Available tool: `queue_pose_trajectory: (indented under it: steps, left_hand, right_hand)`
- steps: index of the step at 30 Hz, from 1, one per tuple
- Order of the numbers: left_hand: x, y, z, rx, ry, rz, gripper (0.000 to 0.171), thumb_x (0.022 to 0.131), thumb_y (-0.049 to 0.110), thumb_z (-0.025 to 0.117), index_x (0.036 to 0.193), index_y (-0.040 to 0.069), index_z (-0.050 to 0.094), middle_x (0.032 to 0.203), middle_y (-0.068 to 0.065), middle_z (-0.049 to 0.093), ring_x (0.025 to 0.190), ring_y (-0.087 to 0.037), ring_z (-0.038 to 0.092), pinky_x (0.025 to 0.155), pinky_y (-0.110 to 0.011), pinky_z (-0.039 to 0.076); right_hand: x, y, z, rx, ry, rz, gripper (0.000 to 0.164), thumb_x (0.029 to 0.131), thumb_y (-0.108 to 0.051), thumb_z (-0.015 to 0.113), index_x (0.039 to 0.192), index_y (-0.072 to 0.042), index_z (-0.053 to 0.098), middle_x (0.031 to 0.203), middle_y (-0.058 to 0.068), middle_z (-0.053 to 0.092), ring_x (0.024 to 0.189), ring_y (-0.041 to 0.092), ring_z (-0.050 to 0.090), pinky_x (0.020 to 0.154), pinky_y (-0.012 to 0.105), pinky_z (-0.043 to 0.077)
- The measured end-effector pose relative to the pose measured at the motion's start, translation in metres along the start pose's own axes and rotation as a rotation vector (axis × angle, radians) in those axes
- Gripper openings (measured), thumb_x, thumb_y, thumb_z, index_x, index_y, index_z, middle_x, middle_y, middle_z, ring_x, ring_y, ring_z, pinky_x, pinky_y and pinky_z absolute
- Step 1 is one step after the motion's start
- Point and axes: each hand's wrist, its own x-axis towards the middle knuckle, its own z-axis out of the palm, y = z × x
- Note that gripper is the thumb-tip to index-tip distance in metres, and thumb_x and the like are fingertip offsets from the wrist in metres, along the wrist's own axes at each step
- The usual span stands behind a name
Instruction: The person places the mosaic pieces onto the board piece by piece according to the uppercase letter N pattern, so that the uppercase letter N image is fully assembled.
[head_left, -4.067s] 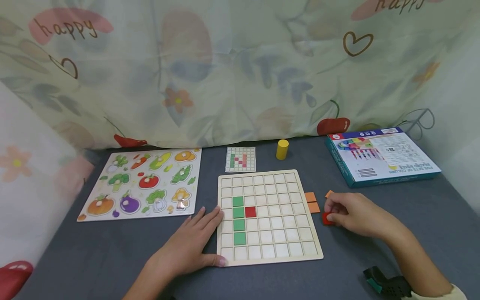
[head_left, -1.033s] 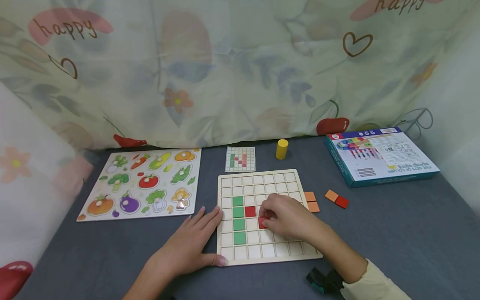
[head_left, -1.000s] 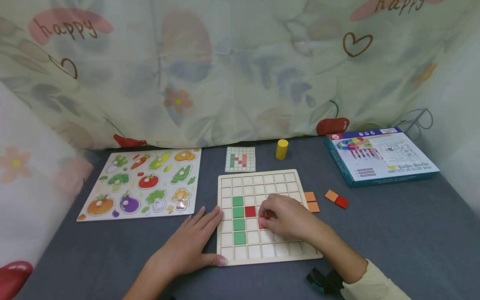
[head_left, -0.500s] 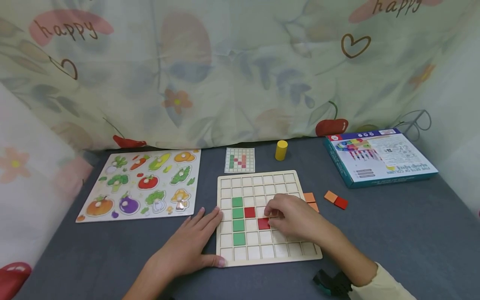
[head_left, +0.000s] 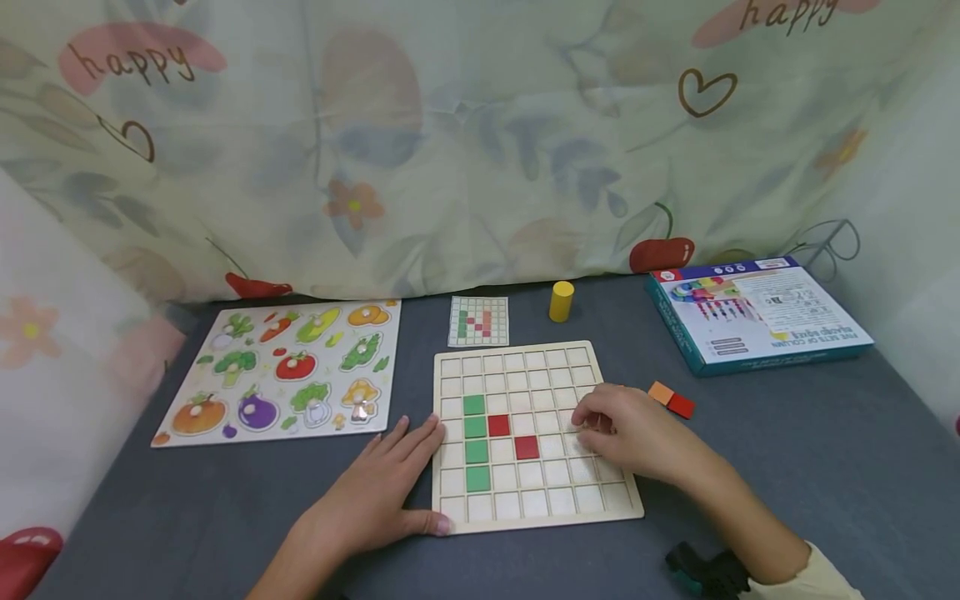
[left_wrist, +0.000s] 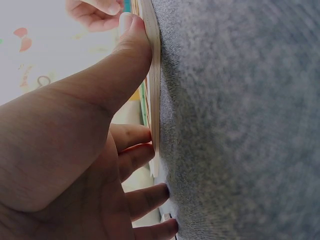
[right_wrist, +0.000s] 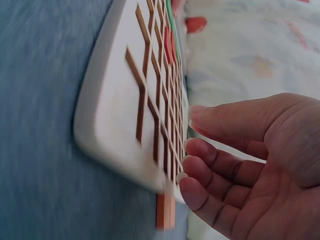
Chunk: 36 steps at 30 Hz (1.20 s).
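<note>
A wooden grid board (head_left: 536, 503) lies on the dark table. My left hand (head_left: 386, 483) rests at its left edge, thumb (left_wrist: 135, 45) and fingertips touching the rim, fingers stretched out. A column of several green square tiles (head_left: 476, 451) sits in the grid, with two red tiles, an upper one (head_left: 498, 426) and a lower one (head_left: 527, 447), stepping down to the right. Above the right part of the board hovers my right hand (head_left: 641, 429), fingers loosely bent and holding nothing. Orange tiles (right_wrist: 165, 212) at the board's right edge show in the right wrist view; my hand hides them in the head view.
A loose orange tile (head_left: 660, 392) touches a loose red tile (head_left: 680, 406) right of the board. Behind the board are a pattern card (head_left: 479, 322) and a yellow cylinder (head_left: 561, 302). A vegetable puzzle (head_left: 277, 371) lies left, a flat box (head_left: 761, 317) back right.
My right hand carried a red tile from the right of the board into the grid, released it and has moved back rightward. The left hand has stayed at the board's edge.
</note>
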Motion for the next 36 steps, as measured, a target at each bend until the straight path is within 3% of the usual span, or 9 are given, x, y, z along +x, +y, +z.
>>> queue_pose_trajectory:
  steps: [6, 14, 26, 36]
  left_hand:
    - [0.0, -0.001, 0.0, -0.004, 0.009, 0.01, 0.108, 0.076, 0.072, 0.069, 0.159, 0.015, 0.03, 0.164, -0.002, 0.025, 0.15, -0.039, 0.016, 0.113, -0.065, 0.019]
    - [0.0, 0.0, -0.001, -0.004, 0.003, 0.007, 0.108, 0.076, 0.071, 0.07, 0.159, 0.014, 0.03, 0.164, -0.002, 0.025, 0.149, -0.04, 0.017, 0.113, -0.065, 0.019]
    - [0.0, -0.001, -0.001, 0.0, 0.006, 0.012, 0.107, 0.077, 0.07, 0.07, 0.16, 0.014, 0.03, 0.164, -0.002, 0.025, 0.149, -0.04, 0.017, 0.113, -0.064, 0.019]
    - [0.0, -0.001, 0.0, 0.0, 0.004, 0.008, 0.108, 0.077, 0.072, 0.069, 0.16, 0.015, 0.029, 0.165, -0.002, 0.024, 0.15, -0.039, 0.016, 0.114, -0.064, 0.019]
  right_hand:
    - [-0.012, 0.022, -0.018, -0.059, 0.072, 0.031, 0.009, 0.087, -0.007, 0.077, 0.092, -0.012, 0.072, 0.079, -0.008, 0.055, 0.072, 0.01, 0.051, 0.062, 0.029, 0.045]
    - [-0.031, 0.058, -0.043, -0.142, 0.126, 0.177, 0.011, 0.088, -0.011, 0.077, 0.097, -0.005, 0.073, 0.082, -0.003, 0.061, 0.073, 0.015, 0.051, 0.062, 0.033, 0.044]
    - [-0.039, 0.088, -0.052, -0.143, 0.059, 0.322, 0.026, 0.088, -0.02, 0.078, 0.1, 0.001, 0.068, 0.081, 0.003, 0.054, 0.072, 0.02, 0.049, 0.061, 0.035, 0.038]
    - [-0.039, 0.092, -0.051, -0.063, 0.039, 0.304, 0.021, 0.084, -0.013, 0.08, 0.093, -0.005, 0.063, 0.082, 0.002, 0.057, 0.074, 0.02, 0.051, 0.062, 0.035, 0.041]
